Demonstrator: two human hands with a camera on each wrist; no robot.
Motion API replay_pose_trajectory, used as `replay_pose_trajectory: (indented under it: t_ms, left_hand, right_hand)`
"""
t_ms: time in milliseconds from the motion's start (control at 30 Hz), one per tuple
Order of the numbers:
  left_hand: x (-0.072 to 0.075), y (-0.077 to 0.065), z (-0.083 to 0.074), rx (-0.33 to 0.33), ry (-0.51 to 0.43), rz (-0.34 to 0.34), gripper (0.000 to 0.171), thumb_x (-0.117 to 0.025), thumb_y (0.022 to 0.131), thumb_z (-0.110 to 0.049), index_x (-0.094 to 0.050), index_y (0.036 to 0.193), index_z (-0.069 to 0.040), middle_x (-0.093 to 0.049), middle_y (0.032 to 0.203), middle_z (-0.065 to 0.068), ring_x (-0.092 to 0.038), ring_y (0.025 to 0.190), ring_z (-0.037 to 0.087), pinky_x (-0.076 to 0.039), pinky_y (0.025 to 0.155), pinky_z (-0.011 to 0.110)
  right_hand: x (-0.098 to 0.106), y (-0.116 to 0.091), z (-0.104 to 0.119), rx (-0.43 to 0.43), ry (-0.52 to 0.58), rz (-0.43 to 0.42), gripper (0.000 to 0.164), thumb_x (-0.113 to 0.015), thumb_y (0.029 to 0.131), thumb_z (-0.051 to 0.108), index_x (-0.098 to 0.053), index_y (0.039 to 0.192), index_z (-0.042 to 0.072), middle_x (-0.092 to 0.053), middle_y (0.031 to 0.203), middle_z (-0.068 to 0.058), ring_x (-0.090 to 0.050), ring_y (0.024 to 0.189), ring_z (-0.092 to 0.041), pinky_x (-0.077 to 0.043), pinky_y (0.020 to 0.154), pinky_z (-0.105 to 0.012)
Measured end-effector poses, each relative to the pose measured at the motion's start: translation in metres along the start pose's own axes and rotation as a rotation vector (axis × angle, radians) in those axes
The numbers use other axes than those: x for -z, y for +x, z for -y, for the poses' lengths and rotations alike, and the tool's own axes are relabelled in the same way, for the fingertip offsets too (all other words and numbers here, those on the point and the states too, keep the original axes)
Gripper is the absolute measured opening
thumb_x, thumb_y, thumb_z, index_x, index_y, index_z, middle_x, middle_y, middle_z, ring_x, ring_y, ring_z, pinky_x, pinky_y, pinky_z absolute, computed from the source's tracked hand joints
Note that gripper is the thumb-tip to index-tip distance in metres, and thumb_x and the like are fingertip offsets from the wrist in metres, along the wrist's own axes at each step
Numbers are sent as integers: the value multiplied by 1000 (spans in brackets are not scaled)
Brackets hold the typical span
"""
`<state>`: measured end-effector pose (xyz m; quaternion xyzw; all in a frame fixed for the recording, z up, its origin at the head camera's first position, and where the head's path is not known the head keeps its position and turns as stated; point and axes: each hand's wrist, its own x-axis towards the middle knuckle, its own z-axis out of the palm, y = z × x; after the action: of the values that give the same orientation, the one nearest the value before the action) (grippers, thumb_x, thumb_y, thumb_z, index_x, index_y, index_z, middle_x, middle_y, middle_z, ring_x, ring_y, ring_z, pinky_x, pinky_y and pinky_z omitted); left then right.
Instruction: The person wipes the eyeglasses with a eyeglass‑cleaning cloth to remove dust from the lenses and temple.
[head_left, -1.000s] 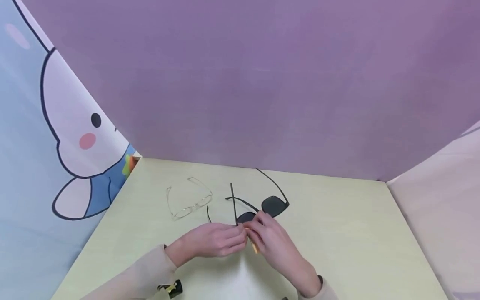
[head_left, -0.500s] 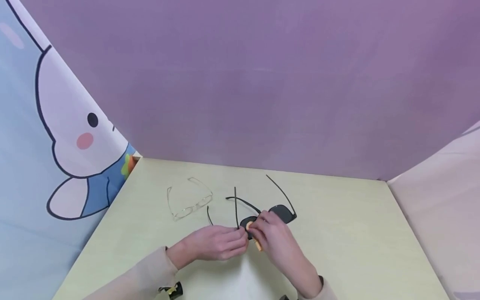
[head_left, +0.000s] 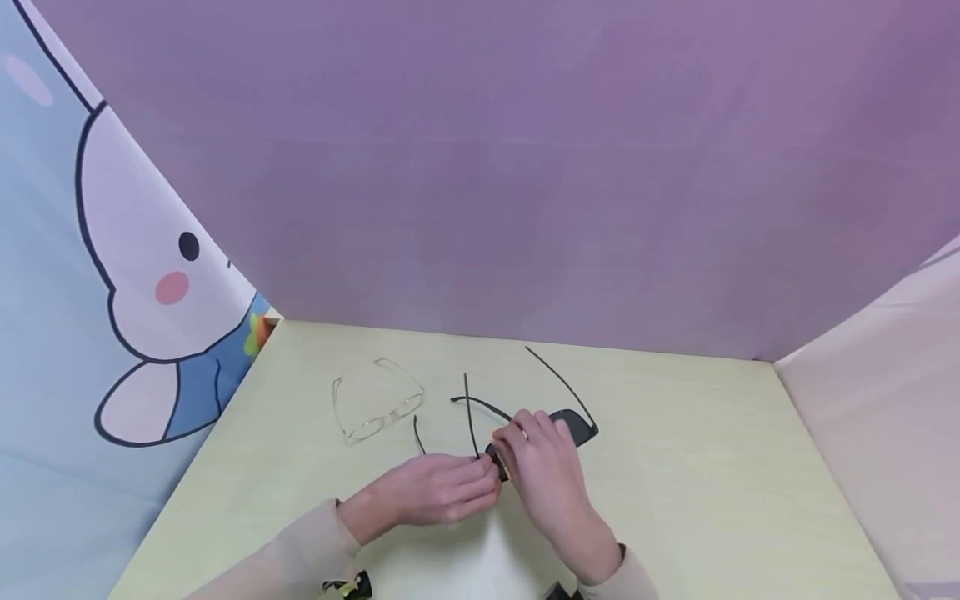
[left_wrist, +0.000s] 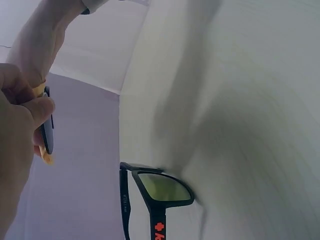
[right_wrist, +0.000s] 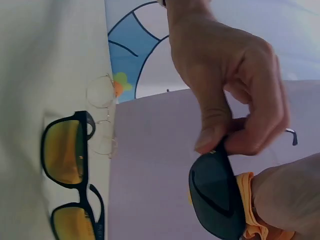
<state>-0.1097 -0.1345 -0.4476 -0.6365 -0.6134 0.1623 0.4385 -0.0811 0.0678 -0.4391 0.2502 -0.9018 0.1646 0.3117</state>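
Note:
A pair of black sunglasses [head_left: 576, 427] is held up above the table, its temples pointing away. My left hand [head_left: 438, 490] pinches the frame near the left hinge, thumb against the edge of the dark lens [right_wrist: 212, 195] in the right wrist view. My right hand [head_left: 543, 475] grips an orange cloth [right_wrist: 245, 195] against that left lens, fingers curled over it. The cloth is mostly hidden in the head view; a loose end of the cloth [left_wrist: 46, 156] hangs below the lens in the left wrist view.
Another pair of black sunglasses with yellow mirrored lenses [right_wrist: 62, 152] lies on the table behind my hands, largely covered in the head view. Thin clear-framed glasses [head_left: 386, 417] lie further left with temples unfolded. A purple wall [head_left: 480, 167] stands at the table's far edge.
The right hand has shifted slightly right and up, and the cloth's hanging end has gone from the head view. The held sunglasses have moved a little right. The left hand still pinches them.

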Motion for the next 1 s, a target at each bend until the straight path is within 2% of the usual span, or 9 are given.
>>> replay_pose_trajectory:
  t_ms: [200,467,567,767,867,1000]
  left_hand:
    - [2,0,3,20,9,-2,39,-38,104,3,-71,111,-15,-71,111,0,-67,103,13,-56,96,22]
    - [0,-1,5,-47,47,-28,33,-41,104,3,-68,110,-15,-71,112,1,-67,106,12,-56,97,23]
    - [-1,-3,5,-59,58,-46,30,-43,104,3,-68,109,-15,-71,112,1,-67,106,12,-56,97,23]
    - [-4,-7,1,-44,33,-64,35,-41,104,4,-68,106,-18,-71,110,-1,-68,104,12,-56,96,22]
    - [-5,-9,-1,-37,26,-59,36,-40,104,5,-68,106,-18,-71,110,-1,-68,105,12,-56,96,22]
    - [-5,-11,-3,-37,18,-42,37,-40,104,6,-69,110,-17,-71,112,0,-68,105,12,-56,96,21]
  right_hand:
    - [14,-2,0,-2,-13,-22,12,-87,79,14,-77,87,15,-62,83,6,-52,73,-14,-35,63,-30]
    - [21,-6,3,24,183,102,17,-89,78,8,-79,87,17,-65,85,10,-52,77,-8,-37,67,-25]
    - [21,-6,3,25,191,122,15,-87,80,8,-80,91,16,-66,87,10,-54,79,-8,-38,68,-25]
    - [27,-8,6,110,187,211,14,-78,89,5,-79,102,10,-65,91,6,-56,80,-10,-34,68,-21]
    - [29,-7,7,112,232,240,14,-76,89,2,-78,102,8,-63,92,6,-55,81,-9,-32,70,-20]
    - [24,-4,9,107,244,232,13,-78,87,2,-78,98,9,-62,91,5,-55,83,-11,-33,70,-20]
